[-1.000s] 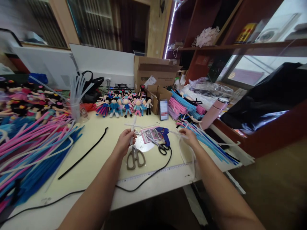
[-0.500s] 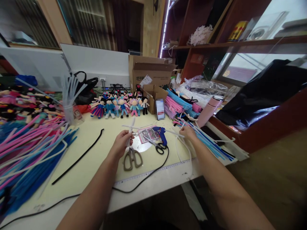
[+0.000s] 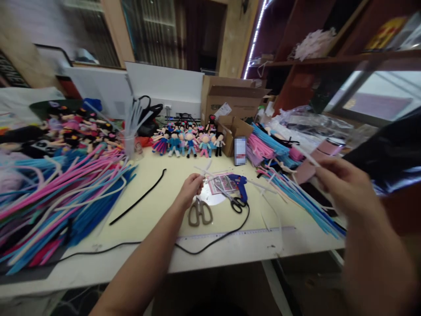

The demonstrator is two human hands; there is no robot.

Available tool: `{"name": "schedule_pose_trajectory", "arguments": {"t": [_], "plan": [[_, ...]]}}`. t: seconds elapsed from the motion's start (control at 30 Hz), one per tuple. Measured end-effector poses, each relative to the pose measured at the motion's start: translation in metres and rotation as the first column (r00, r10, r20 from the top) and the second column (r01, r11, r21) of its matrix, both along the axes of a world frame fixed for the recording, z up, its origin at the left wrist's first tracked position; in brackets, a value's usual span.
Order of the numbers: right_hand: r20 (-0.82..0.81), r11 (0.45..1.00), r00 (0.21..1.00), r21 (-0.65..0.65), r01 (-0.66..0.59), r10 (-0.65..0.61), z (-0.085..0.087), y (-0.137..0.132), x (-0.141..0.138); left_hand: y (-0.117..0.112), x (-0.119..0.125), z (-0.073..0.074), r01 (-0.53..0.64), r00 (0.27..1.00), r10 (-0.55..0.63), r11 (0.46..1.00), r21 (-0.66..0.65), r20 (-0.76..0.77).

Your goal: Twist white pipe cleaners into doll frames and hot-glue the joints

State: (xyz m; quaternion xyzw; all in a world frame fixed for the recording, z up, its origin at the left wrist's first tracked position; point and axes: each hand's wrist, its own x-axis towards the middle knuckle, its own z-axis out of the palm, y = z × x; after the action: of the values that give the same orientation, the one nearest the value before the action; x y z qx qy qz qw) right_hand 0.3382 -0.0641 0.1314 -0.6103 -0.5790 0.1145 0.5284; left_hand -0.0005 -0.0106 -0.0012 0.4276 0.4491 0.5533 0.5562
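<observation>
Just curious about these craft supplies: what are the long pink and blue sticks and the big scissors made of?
Pink and blue sticks: probably fuzzy chenille over wire, since they look matte and curve softly. Scissors: likely all metal, dull grey-brown, handles matching the blades.

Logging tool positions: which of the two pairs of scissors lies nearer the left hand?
The grey-handled scissors, just below the left hand; the black-handled pair lies further right, beside the blue glue gun.
</observation>
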Motion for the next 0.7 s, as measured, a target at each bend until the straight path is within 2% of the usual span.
{"name": "schedule_pose_trajectory", "arguments": {"t": [0.03,0.1,0.17,0.2,0.27,0.33,0.5,0.7], "plan": [[-0.098,0.996,0.992,-0.006,-0.085,0.084,0.002,-0.014,-0.011,-0.001,0.001,0.001,-0.007,1.0,0.007,1.0,0.012,0.001],[-0.173,0.982,0.969,-0.027,-0.184,0.177,-0.002,-0.035,-0.04,-0.003,0.003,0.002,0.007,1.0,-0.007,1.0,0.015,0.003],[-0.169,0.918,0.921,-0.131,-0.375,0.352,-0.016,-0.044,-0.073,-0.005,0.004,0.003,0.027,1.0,-0.027,0.999,0.02,0.002],[-0.159,0.861,0.884,-0.207,-0.465,0.44,-0.026,-0.044,-0.09,-0.006,0.004,0.003,0.035,0.999,-0.035,0.999,0.026,-0.001],[-0.191,0.796,0.833,-0.246,-0.553,0.519,-0.046,-0.033,-0.119,-0.007,0.004,0.003,0.046,0.999,-0.046,0.998,0.035,-0.005],[-0.246,0.766,0.804,-0.251,-0.592,0.541,-0.065,-0.014,-0.139,-0.008,0.003,0.004,0.051,0.999,-0.052,0.998,0.03,0.004],[-0.267,0.768,0.799,-0.234,-0.596,0.539,-0.096,0.029,-0.164,-0.009,0.003,0.008,0.041,0.996,-0.04,0.999,-0.013,0.08],[-0.231,0.846,0.847,-0.139,-0.515,0.478,-0.107,0.049,-0.182,-0.009,0.004,0.008,0.015,0.99,-0.014,1.0,-0.006,0.144]]}}
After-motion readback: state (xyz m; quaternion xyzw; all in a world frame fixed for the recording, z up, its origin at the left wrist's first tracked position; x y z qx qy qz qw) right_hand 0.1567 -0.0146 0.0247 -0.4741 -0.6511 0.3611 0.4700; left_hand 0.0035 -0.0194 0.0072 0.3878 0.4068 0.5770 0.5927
